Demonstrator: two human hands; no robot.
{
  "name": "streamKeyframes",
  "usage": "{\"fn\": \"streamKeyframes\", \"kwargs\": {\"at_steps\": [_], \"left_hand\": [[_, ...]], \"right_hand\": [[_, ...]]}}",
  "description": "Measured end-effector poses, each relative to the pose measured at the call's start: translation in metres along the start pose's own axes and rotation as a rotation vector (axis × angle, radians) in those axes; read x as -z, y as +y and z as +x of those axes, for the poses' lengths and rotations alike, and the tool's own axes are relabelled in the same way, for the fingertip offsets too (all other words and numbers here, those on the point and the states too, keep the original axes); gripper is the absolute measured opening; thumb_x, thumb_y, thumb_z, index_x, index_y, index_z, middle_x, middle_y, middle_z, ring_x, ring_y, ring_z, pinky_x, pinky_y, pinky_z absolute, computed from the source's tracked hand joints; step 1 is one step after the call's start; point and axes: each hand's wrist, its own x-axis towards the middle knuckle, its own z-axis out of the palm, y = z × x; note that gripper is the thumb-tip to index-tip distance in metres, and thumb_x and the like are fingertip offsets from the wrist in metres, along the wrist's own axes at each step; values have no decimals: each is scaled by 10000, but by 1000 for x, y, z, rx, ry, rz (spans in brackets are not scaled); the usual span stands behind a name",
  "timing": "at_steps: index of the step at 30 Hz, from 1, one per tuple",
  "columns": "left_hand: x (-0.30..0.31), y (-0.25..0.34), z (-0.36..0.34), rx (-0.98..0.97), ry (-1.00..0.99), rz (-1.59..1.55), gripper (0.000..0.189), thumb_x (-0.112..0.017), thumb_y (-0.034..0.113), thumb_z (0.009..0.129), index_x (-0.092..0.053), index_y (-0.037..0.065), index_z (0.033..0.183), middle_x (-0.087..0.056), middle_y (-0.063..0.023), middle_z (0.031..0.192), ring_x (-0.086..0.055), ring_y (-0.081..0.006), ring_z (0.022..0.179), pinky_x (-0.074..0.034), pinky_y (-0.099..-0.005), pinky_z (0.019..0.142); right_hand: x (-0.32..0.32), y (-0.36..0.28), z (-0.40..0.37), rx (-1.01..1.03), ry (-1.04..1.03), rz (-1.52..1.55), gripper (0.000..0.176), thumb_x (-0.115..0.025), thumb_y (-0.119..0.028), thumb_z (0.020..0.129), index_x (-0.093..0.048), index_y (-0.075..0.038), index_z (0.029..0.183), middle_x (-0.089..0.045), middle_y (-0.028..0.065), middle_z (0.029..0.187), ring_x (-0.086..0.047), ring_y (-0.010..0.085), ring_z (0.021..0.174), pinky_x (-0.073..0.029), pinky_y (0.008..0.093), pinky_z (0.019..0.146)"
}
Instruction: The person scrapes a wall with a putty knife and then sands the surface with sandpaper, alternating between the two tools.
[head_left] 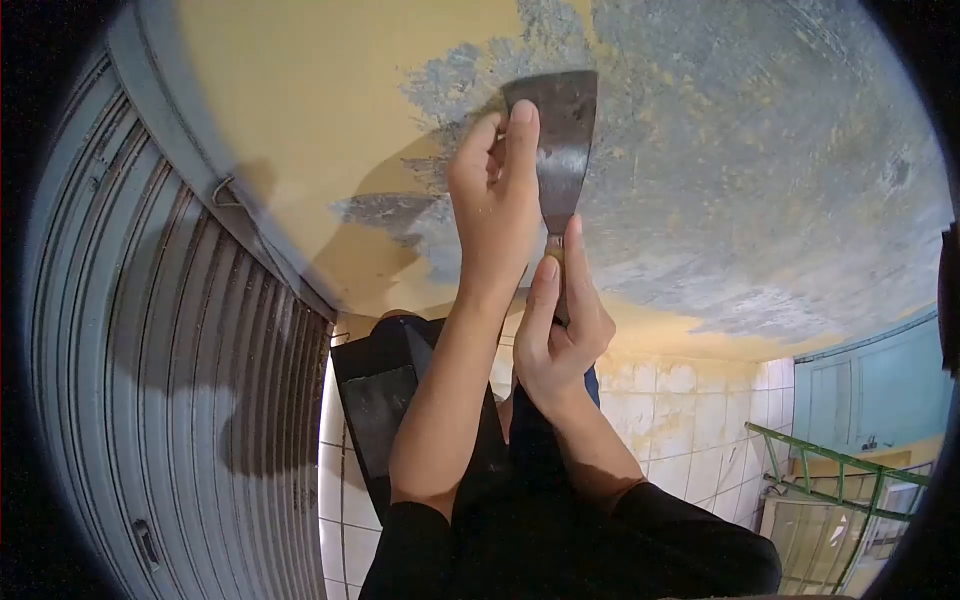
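Note:
A wide metal paint scraper [568, 150] points upward in front of the wall, its blade dark with a shiny patch near the neck. My right hand [565, 355] is closed round the handle, thumb and index finger stretched along it toward the blade. At the blade's left edge, my left hand [495, 200] pinches the metal, thumb on the face and the other fingers curled beside and behind it. Behind the scraper, the wall shows yellow paint [300, 80] on the left and a rough grey bared area [740, 170] on the right, with ragged edges between them.
A grey roller shutter [180, 340] runs down the left side, with a wire hook [225, 192] on its frame. Below my left forearm is a black boxy object [375, 410]. White tiles [690, 430], a green metal ladder [840, 465] and a light blue door [880, 385] are at right.

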Motion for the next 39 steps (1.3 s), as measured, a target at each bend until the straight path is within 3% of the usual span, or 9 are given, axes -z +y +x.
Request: {"fn": "streamKeyframes", "kwargs": {"at_steps": [4,6,9,13,25,31,37,38,39], "left_hand": [[8,-9,-7,79,-26,11,409,-669,422,1060,-594,105,813,-446,101,715,-373,-19,642,-282,-241,553],[7,-1,0,54,-11,4,411,-669,422,1060,-586,108,808,-441,102,717,-367,-19,645,-276,-240,555],[5,-1,-2,31,-1,-6,445,-654,402,1071,-536,93,773,-399,96,690,-336,-23,637,-252,-253,557],[4,-1,-3,45,4,36,484,-640,377,1080,-479,75,738,-356,91,663,-310,-26,627,-229,-270,551],[4,12,9,-6,33,10,507,-633,401,1080,-463,84,723,-363,87,648,-307,-36,613,-235,-279,544],[6,11,9,-2,20,59,507,-637,376,1083,-457,76,714,-357,88,647,-305,-30,617,-232,-276,545],[5,11,13,-128,16,71,504,-616,352,1092,-422,75,718,-323,82,663,-291,-42,635,-238,-288,555],[4,12,5,-29,-2,57,503,-610,354,1095,-416,70,728,-327,78,666,-299,-48,643,-243,-293,560],[6,3,0,-56,-31,79,475,-607,362,1097,-485,57,753,-360,73,679,-319,-47,648,-248,-291,562]], "right_hand": [[-8,19,-4,155,77,24,443,-574,29,1050,-547,85,1489,-673,33,798,-431,12,616,-352,211,533],[-4,7,0,23,24,40,439,-573,42,1043,-553,92,1479,-749,95,905,-449,21,624,-373,212,542],[0,0,1,-12,-21,-43,436,-575,50,1039,-559,94,1472,-776,134,972,-459,26,626,-377,215,543],[-6,11,1,116,71,6,440,-582,46,1037,-564,83,1475,-757,109,921,-451,26,622,-362,218,537],[-7,-4,7,-14,16,30,431,-576,29,1046,-569,76,1474,-753,82,915,-466,18,644,-372,216,539],[-14,-1,9,100,87,63,431,-561,27,1056,-558,75,1484,-745,50,911,-469,9,647,-371,207,540],[-9,-12,13,-7,28,95,426,-549,20,1065,-544,94,1484,-731,36,931,-478,4,643,-370,200,537],[-6,-5,3,-74,22,148,428,-546,8,1071,-538,92,1490,-731,37,944,-491,6,659,-379,195,553],[-3,1,-5,-142,14,201,430,-542,-3,1077,-531,91,1496,-731,38,956,-504,9,674,-389,190,569]]}}
